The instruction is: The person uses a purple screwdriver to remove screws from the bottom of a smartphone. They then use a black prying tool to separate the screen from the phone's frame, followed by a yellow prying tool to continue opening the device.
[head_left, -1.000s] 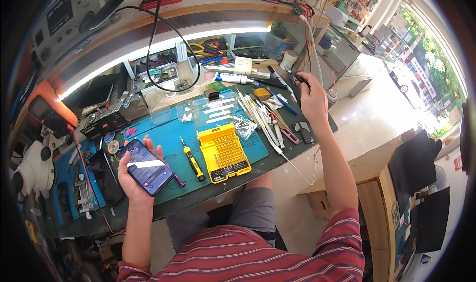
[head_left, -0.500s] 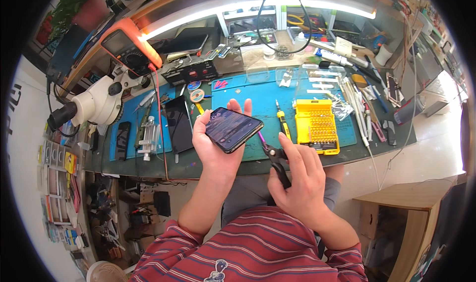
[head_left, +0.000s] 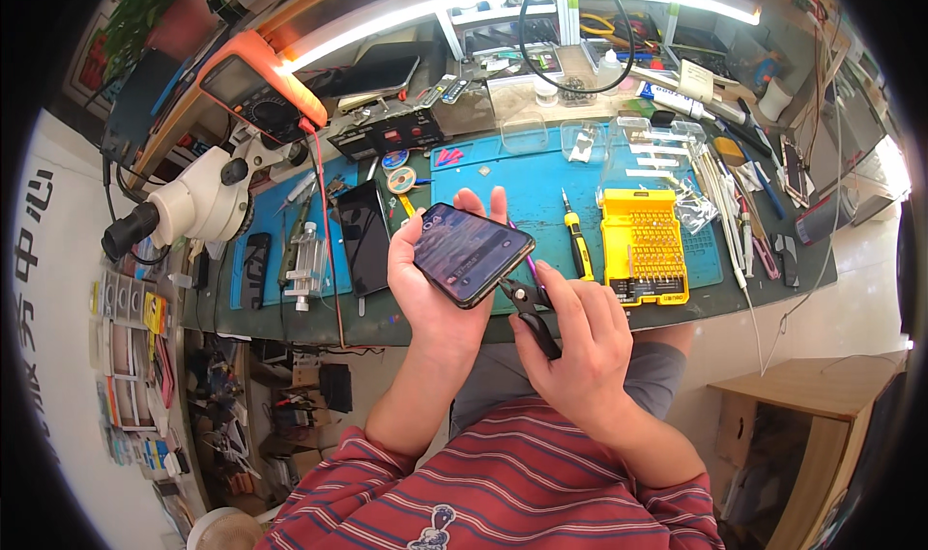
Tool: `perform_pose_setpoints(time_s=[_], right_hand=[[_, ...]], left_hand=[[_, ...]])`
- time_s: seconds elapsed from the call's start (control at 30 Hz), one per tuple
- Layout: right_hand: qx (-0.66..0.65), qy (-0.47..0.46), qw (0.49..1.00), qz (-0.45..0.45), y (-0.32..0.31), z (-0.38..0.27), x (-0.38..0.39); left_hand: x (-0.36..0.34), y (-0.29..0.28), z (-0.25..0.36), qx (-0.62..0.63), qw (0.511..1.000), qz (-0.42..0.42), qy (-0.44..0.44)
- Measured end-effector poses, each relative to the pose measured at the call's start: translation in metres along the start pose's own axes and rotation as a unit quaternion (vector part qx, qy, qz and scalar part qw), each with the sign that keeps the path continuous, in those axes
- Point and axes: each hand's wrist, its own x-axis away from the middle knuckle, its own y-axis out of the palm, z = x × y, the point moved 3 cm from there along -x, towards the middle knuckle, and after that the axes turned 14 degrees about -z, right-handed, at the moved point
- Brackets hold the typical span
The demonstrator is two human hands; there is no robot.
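A smartphone (head_left: 472,250) with its screen lit rests face up and tilted in my left hand (head_left: 440,308), gripped by its edges between thumb and fingers. My right hand (head_left: 588,347) is closed around small black-handled nippers (head_left: 534,326). Their jaws point at the phone's lower edge; whether they touch it I cannot tell. A thin purple shaft shows behind the nippers, partly hidden by my hands. Beyond my right hand, a yellow and black screwdriver (head_left: 578,246) and an open yellow bit case (head_left: 643,241) lie on the blue mat (head_left: 522,192).
On the left stand a white microscope (head_left: 193,197), an orange multimeter (head_left: 261,91) and a metal clamp fixture (head_left: 306,265). A dark display panel (head_left: 363,236) lies beside the phone. Tweezers, white sticks and a tube (head_left: 672,99) crowd the right. A black cable loop (head_left: 522,43) hangs overhead.
My right hand has brought the nippers up to the phone's lower edge, from a little apart. The view has shifted, so the bench appears farther right. My left hand still holds the phone.
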Motion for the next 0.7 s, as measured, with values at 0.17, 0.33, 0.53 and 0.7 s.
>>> perform_pose_setpoints(time_s=[0.17,0.33,0.53,0.7], right_hand=[[-0.002,0.000,1.000,-0.003,0.0023,0.0025,0.0004],[0.006,0.003,1.000,0.001,0.0036,0.0044,0.0005],[0.034,0.006,0.999,0.009,0.0033,0.0053,0.0016],[0.027,0.002,1.000,0.016,0.0035,0.0064,0.0010]], left_hand=[[-0.0020,-0.0025,-0.0013,-0.011,1.000,-0.001,0.003],[-0.0042,-0.0038,-0.0024,0.003,1.000,0.014,-0.003],[-0.0033,-0.0022,-0.0050,-0.007,0.999,0.041,0.005],[-0.0034,-0.0040,-0.0057,-0.002,0.999,0.038,0.000]])
